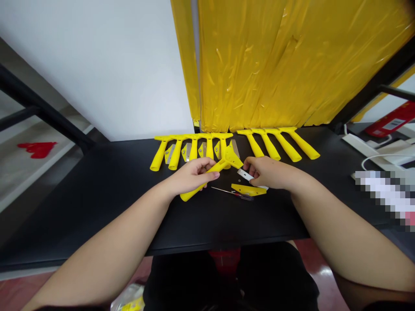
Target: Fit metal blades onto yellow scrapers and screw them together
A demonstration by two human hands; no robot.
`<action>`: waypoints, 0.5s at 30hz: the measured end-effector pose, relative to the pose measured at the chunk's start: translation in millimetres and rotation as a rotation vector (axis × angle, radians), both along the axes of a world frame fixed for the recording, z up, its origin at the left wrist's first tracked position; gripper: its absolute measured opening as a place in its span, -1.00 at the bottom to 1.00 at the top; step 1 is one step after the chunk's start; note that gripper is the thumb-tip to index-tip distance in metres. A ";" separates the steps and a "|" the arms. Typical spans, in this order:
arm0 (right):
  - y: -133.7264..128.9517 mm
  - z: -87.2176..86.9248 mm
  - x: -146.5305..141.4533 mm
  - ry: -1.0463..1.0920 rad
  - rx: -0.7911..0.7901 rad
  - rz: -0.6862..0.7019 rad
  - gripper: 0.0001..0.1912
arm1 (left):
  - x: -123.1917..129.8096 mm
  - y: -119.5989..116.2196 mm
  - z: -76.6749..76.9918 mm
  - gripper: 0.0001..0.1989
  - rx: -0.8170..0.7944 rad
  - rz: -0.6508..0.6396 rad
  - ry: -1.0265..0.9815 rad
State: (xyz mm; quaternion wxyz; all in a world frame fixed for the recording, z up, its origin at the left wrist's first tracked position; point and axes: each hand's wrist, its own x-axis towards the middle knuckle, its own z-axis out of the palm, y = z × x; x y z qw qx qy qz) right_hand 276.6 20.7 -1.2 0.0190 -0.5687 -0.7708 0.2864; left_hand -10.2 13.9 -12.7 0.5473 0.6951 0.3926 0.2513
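Observation:
My left hand [191, 175] grips the handle of a yellow plastic scraper [207, 177], whose wide head points up and to the right. My right hand [267, 172] pinches a silver metal blade [245, 175] close to that head, and the blade's far end is hidden by my fingers. Just below my right hand, a yellow blade cover [248, 190] lies on the black table [97, 190]. Beside it rests a small screwdriver [231, 193] with a red-marked handle. Along the back, several yellow scrapers [277, 144] lie in a row, with several metal blades [186, 152] between their handles.
A yellow plastic sheet [275, 65] hangs behind the table beside a white wall [97, 65]. On the right are a white power strip [363, 144], cables and a red box [394, 119]. A blurred patch [385, 194] covers part of the right side. Black metal framing [35, 99] runs at left.

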 end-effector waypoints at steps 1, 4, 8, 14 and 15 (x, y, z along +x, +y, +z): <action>0.8 0.1 0.7 0.030 0.000 -0.001 -0.61 | -0.5 0.3 0.1 -0.69 0.008 -0.002 0.001; 5.4 -0.4 5.1 0.169 0.034 -0.015 -0.79 | -3.5 2.4 -0.6 -0.70 0.069 -0.016 0.028; 10.7 1.5 11.5 0.486 0.007 -0.036 -0.90 | -8.9 6.4 -3.1 -0.70 0.275 -0.036 0.144; 7.2 8.7 8.5 0.837 -0.104 -0.075 -0.84 | -12.6 5.0 4.6 -0.73 0.645 -0.050 0.378; 6.4 9.0 7.2 0.872 -0.128 -0.079 -0.83 | -12.7 4.1 7.1 -0.73 0.685 -0.067 0.401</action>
